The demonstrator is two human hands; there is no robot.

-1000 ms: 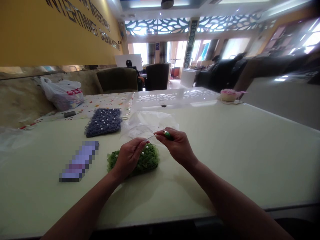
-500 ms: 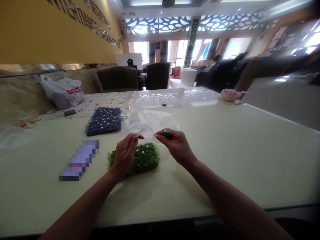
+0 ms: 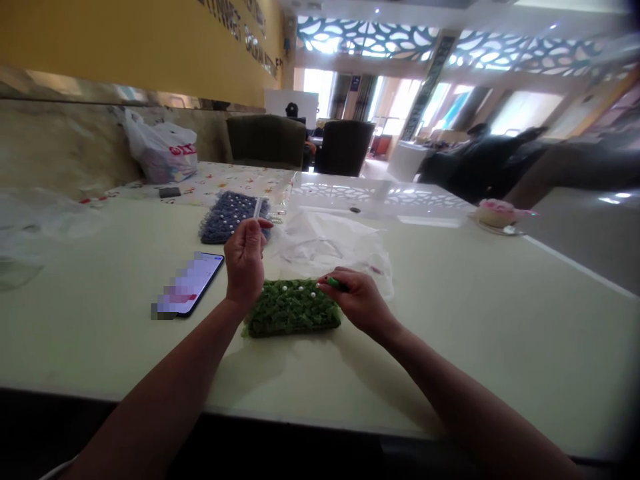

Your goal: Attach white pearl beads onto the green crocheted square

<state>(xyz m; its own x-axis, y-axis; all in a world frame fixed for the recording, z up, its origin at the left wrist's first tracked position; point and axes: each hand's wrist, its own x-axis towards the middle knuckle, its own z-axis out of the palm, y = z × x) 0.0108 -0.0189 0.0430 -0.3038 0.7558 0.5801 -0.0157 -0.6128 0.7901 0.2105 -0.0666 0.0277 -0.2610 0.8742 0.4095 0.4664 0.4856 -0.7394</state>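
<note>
On the cream tabletop, a green crocheted pad studded with white pearl beads lies flat, directly in front of the person and between both hands. The left hand is raised just above the pad's left end, with fingers closed in a pinch on a thin clear rod, which stands nearly upright. The right hand lies over the pad's right end, clenched on a green-handled tool; the tool's tip is too small to identify. Contact between these fingers and the pad cannot be confirmed.

Behind the pad lies a crumpled clear plastic bag. A blue-grey beaded crochet piece lies behind the left hand, and a smartphone with a pixelated screen lies to its left. A pink-topped ornament sits on a saucer at the far right. A white carrier bag stands at the far left.
</note>
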